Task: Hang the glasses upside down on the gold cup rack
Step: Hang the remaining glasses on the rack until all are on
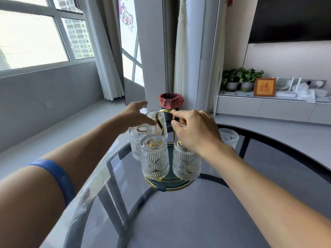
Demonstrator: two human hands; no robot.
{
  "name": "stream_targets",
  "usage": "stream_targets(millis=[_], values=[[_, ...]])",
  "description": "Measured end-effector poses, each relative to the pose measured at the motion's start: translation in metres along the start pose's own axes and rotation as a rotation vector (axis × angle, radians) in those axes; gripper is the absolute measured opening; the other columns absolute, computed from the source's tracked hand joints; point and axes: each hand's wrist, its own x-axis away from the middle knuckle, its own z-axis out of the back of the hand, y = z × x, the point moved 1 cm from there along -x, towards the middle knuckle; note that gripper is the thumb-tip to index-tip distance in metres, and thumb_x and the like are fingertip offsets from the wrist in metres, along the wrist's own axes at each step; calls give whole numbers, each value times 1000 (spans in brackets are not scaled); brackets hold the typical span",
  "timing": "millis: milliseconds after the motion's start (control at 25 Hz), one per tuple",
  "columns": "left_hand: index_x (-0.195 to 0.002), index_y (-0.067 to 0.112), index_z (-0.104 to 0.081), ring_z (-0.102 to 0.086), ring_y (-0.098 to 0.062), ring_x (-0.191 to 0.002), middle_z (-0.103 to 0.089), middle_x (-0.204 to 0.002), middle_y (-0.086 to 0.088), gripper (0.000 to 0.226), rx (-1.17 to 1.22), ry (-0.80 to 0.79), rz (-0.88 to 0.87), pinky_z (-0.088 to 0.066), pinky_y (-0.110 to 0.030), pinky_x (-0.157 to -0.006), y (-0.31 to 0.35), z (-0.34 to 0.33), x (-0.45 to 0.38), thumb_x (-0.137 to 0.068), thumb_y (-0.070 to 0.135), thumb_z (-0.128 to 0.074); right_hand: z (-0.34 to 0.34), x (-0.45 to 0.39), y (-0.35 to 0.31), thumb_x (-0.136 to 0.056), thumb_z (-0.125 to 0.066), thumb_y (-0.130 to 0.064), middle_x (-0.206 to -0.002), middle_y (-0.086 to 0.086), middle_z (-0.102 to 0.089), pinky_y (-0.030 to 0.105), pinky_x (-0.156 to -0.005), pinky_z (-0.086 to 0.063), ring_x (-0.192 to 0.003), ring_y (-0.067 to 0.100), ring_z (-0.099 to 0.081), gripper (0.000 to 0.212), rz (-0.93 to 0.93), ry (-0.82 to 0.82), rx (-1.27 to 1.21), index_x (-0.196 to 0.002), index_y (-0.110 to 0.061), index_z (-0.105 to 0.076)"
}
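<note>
The gold cup rack (162,122) stands on a round dark base (169,186) on the glass table. Several ribbed clear glasses hang upside down on it: one at the front (155,156), one at the front right (186,161), one at the left (137,140), one at the back (157,119). A further glass (229,137) stands on the table to the right, behind my right wrist. My right hand (194,131) is shut on the rack's gold top handle. My left hand (136,113) hovers with spread fingers over the back-left glasses, holding nothing.
The round glass table (179,221) has a dark frame beneath. A bin with a red liner (171,102) stands on the floor behind the rack. A low white cabinet (268,106) with plants and a framed sign runs along the right wall.
</note>
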Motion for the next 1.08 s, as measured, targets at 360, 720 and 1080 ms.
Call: stream_targets(millis=[360, 720, 1080], values=[[-122, 20, -60, -55, -15, -111, -63, -121, 0, 36, -160, 317, -777, -43, -30, -96, 11, -79, 194, -85, 20, -61, 26, 149, 91, -90, -60, -43, -147, -4, -47, 24, -99, -31, -134, 14, -41, 58, -310, 61, -275, -142, -24, -45], [-149, 29, -31, -23, -22, -146, -28, -160, -2, 59, -610, -260, -565, -21, -39, -117, -37, -225, 204, -95, 53, -39, 34, 210, 157, -71, -75, -52, -155, -9, -34, 37, -105, -37, -138, 16, -37, 90, -562, -200, -268, -147, -34, -30], [-153, 43, -3, 16, -11, -148, 6, -163, 6, 71, -676, -367, -672, 11, -37, -120, -50, -249, 165, -90, 73, -13, -35, 121, 189, -62, -89, -36, -155, 1, -36, 32, -106, -33, -139, 15, -35, 109, -635, 3, -654, -150, -32, -24]])
